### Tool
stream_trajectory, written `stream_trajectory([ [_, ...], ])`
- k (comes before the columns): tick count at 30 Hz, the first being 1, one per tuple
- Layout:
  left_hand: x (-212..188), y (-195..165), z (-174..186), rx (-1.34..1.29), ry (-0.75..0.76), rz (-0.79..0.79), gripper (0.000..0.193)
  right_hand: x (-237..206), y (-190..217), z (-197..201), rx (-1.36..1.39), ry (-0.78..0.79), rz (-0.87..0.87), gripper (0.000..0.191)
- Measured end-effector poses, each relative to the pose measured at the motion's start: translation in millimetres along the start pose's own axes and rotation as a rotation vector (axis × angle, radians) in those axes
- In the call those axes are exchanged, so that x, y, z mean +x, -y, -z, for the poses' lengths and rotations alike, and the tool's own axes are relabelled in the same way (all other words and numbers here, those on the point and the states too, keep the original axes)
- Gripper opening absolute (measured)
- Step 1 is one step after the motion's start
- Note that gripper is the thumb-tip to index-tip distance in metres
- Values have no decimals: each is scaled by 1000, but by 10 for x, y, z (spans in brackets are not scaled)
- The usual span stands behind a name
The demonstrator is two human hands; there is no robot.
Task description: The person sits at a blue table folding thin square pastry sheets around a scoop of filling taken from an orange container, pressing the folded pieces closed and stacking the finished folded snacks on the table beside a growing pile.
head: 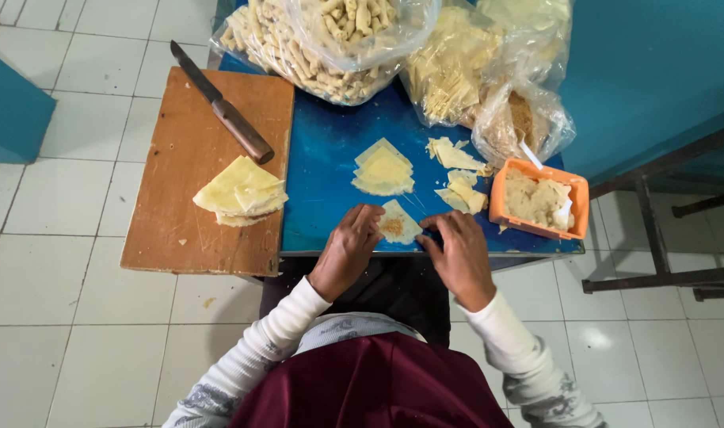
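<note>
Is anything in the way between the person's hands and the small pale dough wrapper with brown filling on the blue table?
Nothing visible. The left hand and right hand both touch the pale triangular dough wrapper at the blue table edge.

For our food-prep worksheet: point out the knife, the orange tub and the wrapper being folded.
knife (234, 121): head view, on the handle.
orange tub (497, 194): head view, on its left wall.
wrapper (399, 223): head view, on its middle, between the hands.

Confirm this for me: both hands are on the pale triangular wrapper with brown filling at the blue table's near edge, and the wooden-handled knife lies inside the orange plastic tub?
Not quite. The wooden-handled knife lies on the brown wooden cutting board, not in the orange plastic tub. The head view shows it. Both the left hand and right hand are on the pale triangular wrapper.
</note>
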State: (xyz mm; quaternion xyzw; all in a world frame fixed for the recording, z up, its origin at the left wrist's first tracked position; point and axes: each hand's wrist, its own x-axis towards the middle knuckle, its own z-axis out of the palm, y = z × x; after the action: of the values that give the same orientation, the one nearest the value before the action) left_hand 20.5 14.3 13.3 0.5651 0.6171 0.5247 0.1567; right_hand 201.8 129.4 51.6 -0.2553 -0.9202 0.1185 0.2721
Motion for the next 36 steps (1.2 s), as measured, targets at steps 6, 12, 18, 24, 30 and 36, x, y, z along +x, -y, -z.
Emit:
stream_trajectory([
  [6, -2, 8, -11, 52, -2, -54, 36, -4, 87, -94, 84, -83, -71, 11],
  [12, 8, -14, 1, 11, 14, -22, 30, 27, 182, -133, 268, -74, -127, 12],
  [18, 40, -15, 7, 22, 19, -20, 24, 9, 192, -97, 247, -3, 43, 33],
  [24, 58, -45, 34, 90, 5, -133, 17, 35, 117, -179, 184, -49, 110, 15],
  [30, 113, -62, 59, 97, 35, -185, 22, 149, 48, -284, 272, -25, -82, 7],
  [36, 283, 37, -14, 192, -45, -183, 8, 256, 81, -366, 113, -123, 31, 9],
])
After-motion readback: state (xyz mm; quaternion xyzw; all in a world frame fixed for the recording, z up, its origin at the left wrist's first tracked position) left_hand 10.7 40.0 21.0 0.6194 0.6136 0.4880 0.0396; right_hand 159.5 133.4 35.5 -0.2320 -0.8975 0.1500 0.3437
